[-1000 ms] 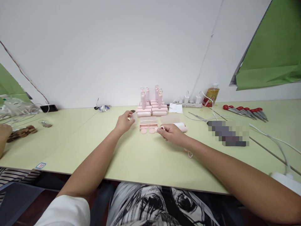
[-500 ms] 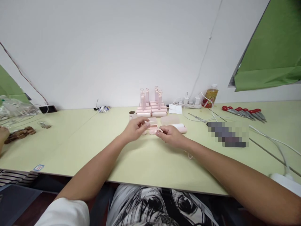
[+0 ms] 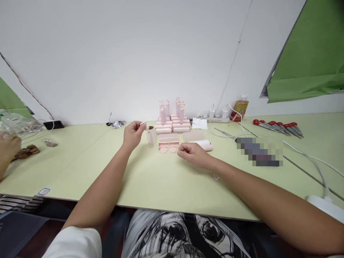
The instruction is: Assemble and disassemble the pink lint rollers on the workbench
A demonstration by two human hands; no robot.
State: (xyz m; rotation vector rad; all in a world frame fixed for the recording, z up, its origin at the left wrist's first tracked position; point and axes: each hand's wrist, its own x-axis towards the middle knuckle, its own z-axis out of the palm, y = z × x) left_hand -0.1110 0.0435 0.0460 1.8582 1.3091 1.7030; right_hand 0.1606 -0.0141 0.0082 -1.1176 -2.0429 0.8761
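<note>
Pinched in my left hand point(image 3: 133, 134) is a small pale pink piece with a ring point(image 3: 144, 124), held up just left of a translucent pink tube point(image 3: 151, 139) with a dark open top. My right hand point(image 3: 192, 154) is closed over the table; what its fingers hold, if anything, is hidden. Just left of it lie two flat pink discs, one on the right point(image 3: 173, 150) and one on the left point(image 3: 163, 150). Behind the discs is an open pink case point(image 3: 168, 138) with its lid raised. A pink and white cylinder point(image 3: 204, 145) lies beyond my right hand.
Several ring-topped pink tubes point(image 3: 162, 115) stand on stacked pink cases point(image 3: 181, 128) by the wall. To the right are a power strip point(image 3: 221, 120), a bottle point(image 3: 240, 108) and red-ended tools point(image 3: 278, 127). Another person's hand point(image 3: 9, 147) is at brown pieces point(image 3: 26, 153) far left.
The ringed piece has passed from my right hand to my left hand, which has moved left beside the tube. My right hand has barely moved. The other person's hand reaches further in.
</note>
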